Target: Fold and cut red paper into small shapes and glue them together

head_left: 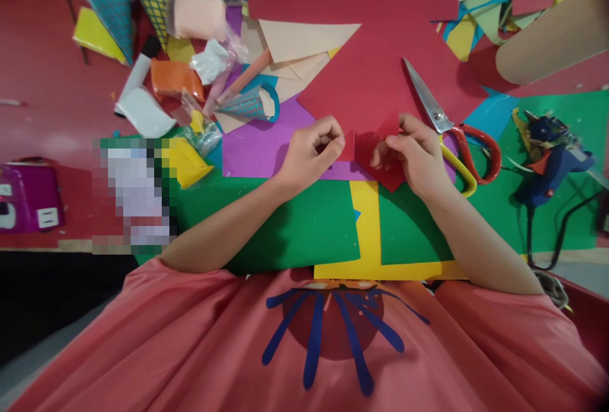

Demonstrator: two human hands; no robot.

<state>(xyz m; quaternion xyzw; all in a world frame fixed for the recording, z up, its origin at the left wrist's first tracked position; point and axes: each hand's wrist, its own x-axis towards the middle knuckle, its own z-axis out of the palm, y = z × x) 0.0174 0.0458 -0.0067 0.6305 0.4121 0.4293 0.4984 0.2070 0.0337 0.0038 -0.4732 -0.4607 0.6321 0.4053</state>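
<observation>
My left hand is closed in a pinch on a small piece of red paper, whose straight edge points to the right. Across a narrow gap, my right hand is also closed, thumb against fingers, on another piece of red paper. That piece blends with the red sheet behind it, so its outline is hard to make out. Scissors with one red and one yellow handle lie just beyond my right hand, blades pointing away. Purple paper lies under the hands.
Green sheets and yellow paper cover the near side. A blue glue gun with its cable lies right, a cardboard tube behind it. Bagged clay, paper cones and a small cone crowd the left.
</observation>
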